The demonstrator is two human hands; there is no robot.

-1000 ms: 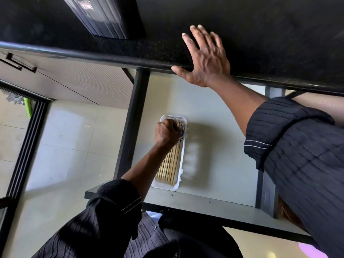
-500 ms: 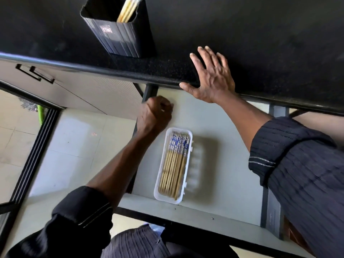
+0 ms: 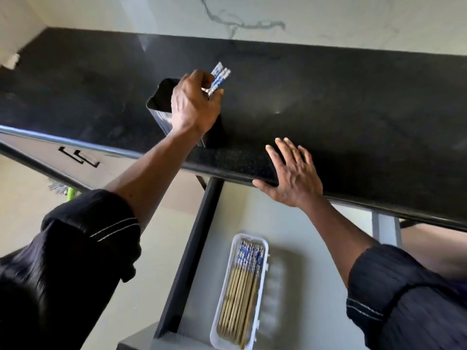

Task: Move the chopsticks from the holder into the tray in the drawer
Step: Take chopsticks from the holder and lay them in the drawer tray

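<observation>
A black holder (image 3: pixel 158 107) stands on the black countertop near its front edge. My left hand (image 3: pixel 193 104) is over the holder's mouth, shut on a few chopsticks (image 3: pixel 218 77) whose blue-and-white ends stick out above my fingers. Their lower parts are hidden by my hand and the holder. My right hand (image 3: pixel 293 173) rests flat on the counter edge, fingers spread, holding nothing. Below, in the open drawer (image 3: pixel 290 223), a white tray (image 3: pixel 262 286) holds several chopsticks (image 3: pixel 242 291) lying side by side.
The black countertop (image 3: pixel 328 97) runs across the view under a pale marbled wall. A closed cabinet front with a black handle (image 3: pixel 78 156) sits to the left under the counter. The drawer's dark left wall (image 3: pixel 192 248) runs beside the tray. Pale floor tiles lie at left.
My left hand rose from the tray in the drawer up to the holder and closed on chopsticks there. The camera tilted up. My right hand stayed on the counter edge.
</observation>
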